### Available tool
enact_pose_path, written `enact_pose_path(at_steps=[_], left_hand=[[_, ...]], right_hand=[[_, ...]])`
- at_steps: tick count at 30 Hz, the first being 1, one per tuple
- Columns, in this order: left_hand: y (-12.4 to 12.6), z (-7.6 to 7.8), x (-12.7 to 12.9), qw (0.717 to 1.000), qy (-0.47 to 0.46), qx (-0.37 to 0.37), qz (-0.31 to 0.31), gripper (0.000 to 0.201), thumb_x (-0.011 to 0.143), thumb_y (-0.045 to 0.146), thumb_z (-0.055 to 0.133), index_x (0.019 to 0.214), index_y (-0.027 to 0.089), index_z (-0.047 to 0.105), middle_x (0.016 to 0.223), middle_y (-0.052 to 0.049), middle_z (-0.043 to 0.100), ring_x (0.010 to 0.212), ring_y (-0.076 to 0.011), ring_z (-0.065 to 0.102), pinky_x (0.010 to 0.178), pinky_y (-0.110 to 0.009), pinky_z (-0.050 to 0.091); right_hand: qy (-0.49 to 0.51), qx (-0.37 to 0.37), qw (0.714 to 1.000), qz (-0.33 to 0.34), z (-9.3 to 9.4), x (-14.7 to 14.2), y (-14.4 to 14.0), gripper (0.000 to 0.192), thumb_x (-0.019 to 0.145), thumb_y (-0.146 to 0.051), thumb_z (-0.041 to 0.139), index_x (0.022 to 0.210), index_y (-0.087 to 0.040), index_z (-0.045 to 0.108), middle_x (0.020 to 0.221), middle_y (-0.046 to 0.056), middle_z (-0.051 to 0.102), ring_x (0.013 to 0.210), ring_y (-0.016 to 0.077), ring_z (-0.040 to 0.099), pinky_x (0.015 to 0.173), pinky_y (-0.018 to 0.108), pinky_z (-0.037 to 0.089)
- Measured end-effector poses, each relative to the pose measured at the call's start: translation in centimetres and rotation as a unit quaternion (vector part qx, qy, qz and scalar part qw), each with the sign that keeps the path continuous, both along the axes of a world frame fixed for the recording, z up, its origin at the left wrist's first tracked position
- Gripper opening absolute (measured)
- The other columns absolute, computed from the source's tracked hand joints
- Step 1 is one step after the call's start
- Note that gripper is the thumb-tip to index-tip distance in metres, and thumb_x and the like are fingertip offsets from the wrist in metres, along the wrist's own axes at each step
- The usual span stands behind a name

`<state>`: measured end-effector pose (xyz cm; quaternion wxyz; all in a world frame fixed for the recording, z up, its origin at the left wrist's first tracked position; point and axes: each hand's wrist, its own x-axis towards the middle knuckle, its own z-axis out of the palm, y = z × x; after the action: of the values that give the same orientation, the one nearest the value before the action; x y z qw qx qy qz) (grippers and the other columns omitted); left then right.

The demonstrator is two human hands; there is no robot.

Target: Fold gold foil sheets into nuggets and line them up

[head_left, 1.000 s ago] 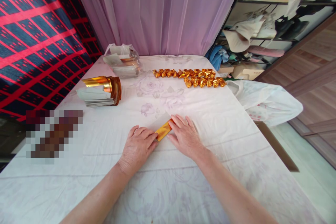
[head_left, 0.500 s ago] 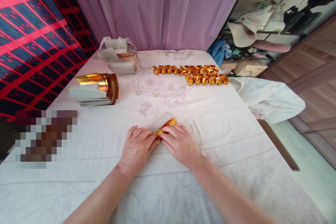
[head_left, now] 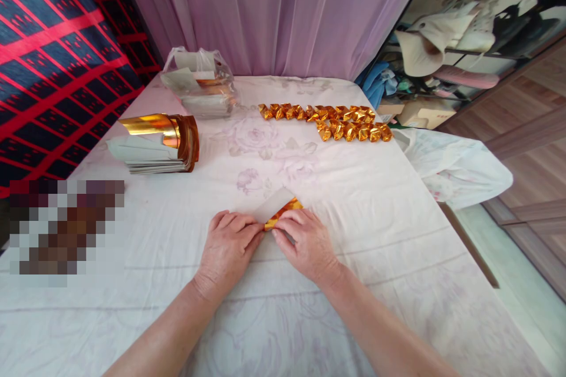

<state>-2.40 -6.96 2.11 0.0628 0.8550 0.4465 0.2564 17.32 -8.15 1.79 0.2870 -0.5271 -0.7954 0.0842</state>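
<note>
- Left hand [head_left: 230, 246] and right hand [head_left: 305, 241] pinch a gold foil sheet [head_left: 279, 211] on the tablecloth [head_left: 354, 188].
- Folded gold pieces [head_left: 327, 122] lie well beyond.

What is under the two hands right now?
A gold foil paper lies pressed on the white cloth under the left hand and right hand; its near end is hidden by the fingers.
</note>
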Motion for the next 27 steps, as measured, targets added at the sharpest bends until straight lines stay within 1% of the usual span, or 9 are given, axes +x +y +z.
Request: enact_pose_path(at_steps=[4, 8, 14, 17, 20, 23, 27], left_hand=[[0.0, 0.0, 0.0, 1.0, -0.006, -0.006, 0.001, 0.016, 0.094, 0.023, 0.057, 0.099, 0.025, 0.073, 0.092, -0.001, 0.072, 0.086, -0.0196, 0.06, 0.088, -0.041, 0.04], [0.1, -0.1, 0.0, 1.0, -0.012, -0.017, 0.007, 0.016, 0.093, 0.021, 0.057, 0.098, 0.025, 0.072, 0.094, -0.001, 0.073, 0.088, -0.0202, 0.06, 0.084, -0.04, 0.042], [0.1, -0.2, 0.0, 1.0, -0.001, -0.026, 0.013, 0.015, 0.091, 0.02, 0.059, 0.101, 0.023, 0.07, 0.098, -0.002, 0.072, 0.091, -0.0217, 0.06, 0.086, -0.041, 0.043], [-0.3, 0.0, 0.0, 1.0, 0.027, -0.001, 0.009, 0.021, 0.092, 0.019, 0.057, 0.111, 0.022, 0.067, 0.102, -0.003, 0.072, 0.093, -0.0217, 0.062, 0.094, -0.045, 0.041], [-1.0, 0.2, 0.1, 0.997, 0.07, 0.038, -0.004, 0.027, 0.093, 0.018, 0.055, 0.118, 0.026, 0.065, 0.104, -0.003, 0.071, 0.095, -0.0214, 0.063, 0.101, -0.048, 0.037], [-1.4, 0.2, 0.1, 0.993, 0.102, 0.055, -0.011, 0.03, 0.093, 0.02, 0.056, 0.12, 0.029, 0.066, 0.104, -0.004, 0.07, 0.096, -0.0215, 0.063, 0.103, -0.049, 0.037], [-1.5, 0.2, 0.1, 0.993, 0.107, 0.056, -0.009, 0.029, 0.094, 0.021, 0.055, 0.12, 0.029, 0.067, 0.104, -0.004, 0.069, 0.095, -0.0215, 0.063, 0.103, -0.049, 0.038]], right_hand=[[0.01, 0.003, 1.0, -0.019, -0.3, -0.1, 0.1, 0.014, 0.09, -0.02, 0.057, 0.084, -0.022, 0.069, 0.086, 0.004, 0.068, 0.083, 0.0198, 0.06, 0.078, 0.035, 0.047], [0.025, 0.004, 0.999, -0.039, -0.6, -0.3, 0.2, 0.013, 0.088, -0.019, 0.056, 0.08, -0.021, 0.066, 0.09, 0.006, 0.066, 0.084, 0.0198, 0.061, 0.078, 0.034, 0.048], [0.027, -0.014, 0.998, -0.055, -0.8, -0.4, 0.4, 0.012, 0.087, -0.018, 0.056, 0.077, -0.022, 0.063, 0.091, 0.006, 0.065, 0.085, 0.0195, 0.061, 0.077, 0.034, 0.048], [0.026, -0.013, 0.998, -0.059, -0.7, -0.4, 0.5, 0.012, 0.086, -0.017, 0.056, 0.077, -0.022, 0.062, 0.09, 0.005, 0.065, 0.085, 0.0193, 0.061, 0.078, 0.033, 0.048], [0.021, -0.009, 0.998, -0.065, -0.7, -0.4, 0.5, 0.011, 0.085, -0.018, 0.057, 0.075, -0.021, 0.061, 0.089, 0.005, 0.065, 0.083, 0.019, 0.061, 0.076, 0.033, 0.047], [0.019, -0.013, 0.997, -0.067, -0.7, -0.5, 0.5, 0.011, 0.085, -0.018, 0.058, 0.074, -0.022, 0.059, 0.088, 0.005, 0.065, 0.083, 0.0192, 0.061, 0.076, 0.032, 0.047], [0.022, -0.024, 0.997, -0.07, -0.6, -0.4, 0.5, 0.012, 0.085, -0.018, 0.058, 0.074, -0.022, 0.058, 0.088, 0.005, 0.065, 0.084, 0.0196, 0.061, 0.077, 0.033, 0.047]])
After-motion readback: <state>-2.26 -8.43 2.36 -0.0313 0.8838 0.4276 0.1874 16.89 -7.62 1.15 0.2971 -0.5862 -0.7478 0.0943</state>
